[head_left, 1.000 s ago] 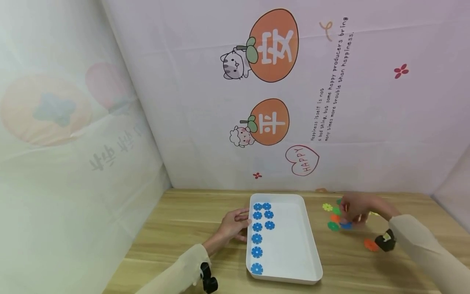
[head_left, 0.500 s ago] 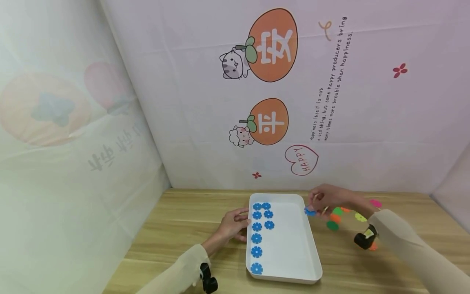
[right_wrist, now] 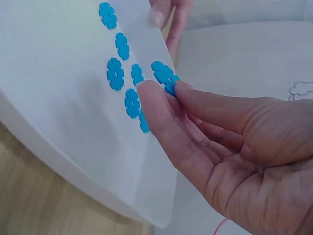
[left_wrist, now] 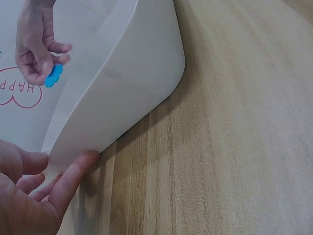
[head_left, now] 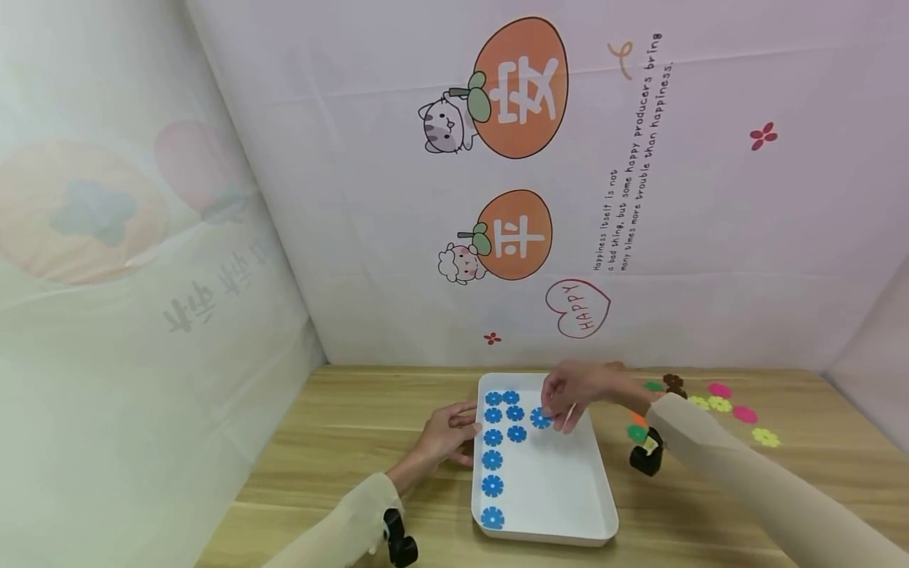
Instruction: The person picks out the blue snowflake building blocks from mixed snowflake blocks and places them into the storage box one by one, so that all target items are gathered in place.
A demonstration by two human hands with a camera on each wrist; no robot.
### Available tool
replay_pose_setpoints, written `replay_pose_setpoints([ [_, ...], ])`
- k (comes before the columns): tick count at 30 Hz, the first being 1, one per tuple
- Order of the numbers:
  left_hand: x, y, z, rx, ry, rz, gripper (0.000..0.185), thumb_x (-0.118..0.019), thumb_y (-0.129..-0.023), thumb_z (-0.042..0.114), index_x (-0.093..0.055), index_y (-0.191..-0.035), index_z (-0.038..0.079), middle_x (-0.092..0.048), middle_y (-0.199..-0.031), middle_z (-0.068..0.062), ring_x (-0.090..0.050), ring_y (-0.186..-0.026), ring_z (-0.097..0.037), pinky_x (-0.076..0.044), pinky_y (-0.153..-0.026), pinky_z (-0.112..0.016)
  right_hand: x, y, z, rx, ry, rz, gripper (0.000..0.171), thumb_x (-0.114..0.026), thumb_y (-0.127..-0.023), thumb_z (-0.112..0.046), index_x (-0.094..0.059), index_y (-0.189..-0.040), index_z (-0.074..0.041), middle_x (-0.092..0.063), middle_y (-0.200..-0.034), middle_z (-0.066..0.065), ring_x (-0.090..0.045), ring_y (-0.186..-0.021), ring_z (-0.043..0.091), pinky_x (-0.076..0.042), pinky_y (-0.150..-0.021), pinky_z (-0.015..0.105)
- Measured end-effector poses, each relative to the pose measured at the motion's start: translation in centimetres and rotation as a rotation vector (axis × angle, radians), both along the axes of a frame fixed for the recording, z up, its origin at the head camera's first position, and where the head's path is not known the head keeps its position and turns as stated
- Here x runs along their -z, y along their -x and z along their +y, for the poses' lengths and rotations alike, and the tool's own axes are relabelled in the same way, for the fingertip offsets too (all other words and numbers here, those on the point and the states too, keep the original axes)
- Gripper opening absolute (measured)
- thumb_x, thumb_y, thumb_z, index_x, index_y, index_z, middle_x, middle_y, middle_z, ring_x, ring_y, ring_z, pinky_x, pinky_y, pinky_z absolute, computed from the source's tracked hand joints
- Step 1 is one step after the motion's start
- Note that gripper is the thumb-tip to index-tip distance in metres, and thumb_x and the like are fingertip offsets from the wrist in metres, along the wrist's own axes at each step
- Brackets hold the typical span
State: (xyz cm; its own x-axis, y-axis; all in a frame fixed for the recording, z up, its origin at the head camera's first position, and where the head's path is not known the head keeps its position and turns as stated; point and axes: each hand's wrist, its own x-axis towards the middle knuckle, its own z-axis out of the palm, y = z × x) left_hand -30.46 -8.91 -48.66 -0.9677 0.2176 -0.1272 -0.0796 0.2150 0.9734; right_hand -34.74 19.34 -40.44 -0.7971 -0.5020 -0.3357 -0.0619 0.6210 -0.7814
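My right hand [head_left: 578, 386] pinches a blue flower-shaped plastic disc [head_left: 540, 418] with notched edges, above the far part of a white rectangular tray [head_left: 554, 489]. In the right wrist view the thumb and index finger grip the edge of this held disc [right_wrist: 164, 74]. Blue discs of the same shape [head_left: 492, 459] lie in the tray, in a full column along its left wall and a shorter one beside it. At the tray's left side, my left hand [head_left: 443, 436] holds the wall, thumb at the rim and fingers against the outside, as the left wrist view shows.
Right of the tray, loose discs lie on the wooden table [head_left: 369, 442]: pink [head_left: 744, 414], yellow [head_left: 765, 437], green [head_left: 637, 433] and brown [head_left: 673, 381]. The right forearm partly covers them. A printed cloth wall [head_left: 398, 237] rises behind the table.
From the loose discs at the right, my right hand has carried a blue disc leftward across the tray's right rim to over its inside. My left hand stays at the tray's side.
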Motion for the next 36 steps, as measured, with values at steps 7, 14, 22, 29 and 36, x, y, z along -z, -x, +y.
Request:
replay_pose_setpoints([
  [7,0.1,0.1,0.0,0.003,0.000,0.004,0.049,-0.067,-0.102,0.008,-0.056,-0.149,0.006,-0.066,-0.134,-0.023,-0.075,-0.098,-0.026,-0.069,-0.061,-0.040,1.1,-0.2,-2.2,-0.030,-0.016,0.003,0.006,-0.072,-0.098,-0.004,-0.073,-0.096,0.002,-0.076,-0.082,0.014,-0.077,-0.073,0.025,-0.069,-0.069,0.037],
  [14,0.0,0.0,0.1,0.000,0.000,0.012,0.049,-0.067,-0.102,0.008,-0.056,-0.149,0.005,-0.066,-0.135,-0.024,-0.075,-0.100,-0.031,-0.069,-0.061,-0.040,2.1,-0.4,-3.7,-0.048,-0.029,0.001,0.007,-0.074,-0.096,-0.004,-0.074,-0.090,0.000,-0.075,-0.077,0.013,-0.076,-0.068,0.021,-0.069,-0.067,0.034],
  [22,0.0,-0.1,0.0,-0.001,0.000,0.023,0.049,-0.068,-0.102,0.008,-0.056,-0.149,0.004,-0.067,-0.131,-0.023,-0.075,-0.099,-0.030,-0.069,-0.060,-0.041,3.2,-1.4,-5.0,-0.046,-0.084,0.042,0.010,-0.076,-0.094,0.000,-0.073,-0.084,0.000,-0.073,-0.073,0.012,-0.073,-0.063,0.020,-0.068,-0.063,0.032],
  [29,0.2,0.0,0.1,-0.001,-0.005,0.018,0.049,-0.068,-0.101,0.008,-0.056,-0.148,0.004,-0.068,-0.131,-0.022,-0.075,-0.100,-0.031,-0.069,-0.061,-0.041,3.4,-2.1,-5.6,-0.013,-0.148,0.073,0.010,-0.078,-0.092,-0.002,-0.072,-0.084,-0.001,-0.072,-0.073,0.011,-0.074,-0.063,0.022,-0.068,-0.063,0.031],
  [36,0.2,0.0,0.0,-0.005,-0.011,0.019,0.049,-0.068,-0.101,0.007,-0.056,-0.148,0.004,-0.067,-0.132,-0.024,-0.075,-0.100,-0.031,-0.069,-0.061,-0.041,3.3,-2.8,-6.3,0.027,-0.197,0.134,0.015,-0.081,-0.089,0.000,-0.069,-0.079,-0.001,-0.071,-0.068,0.010,-0.073,-0.060,0.023,-0.067,-0.060,0.031],
])
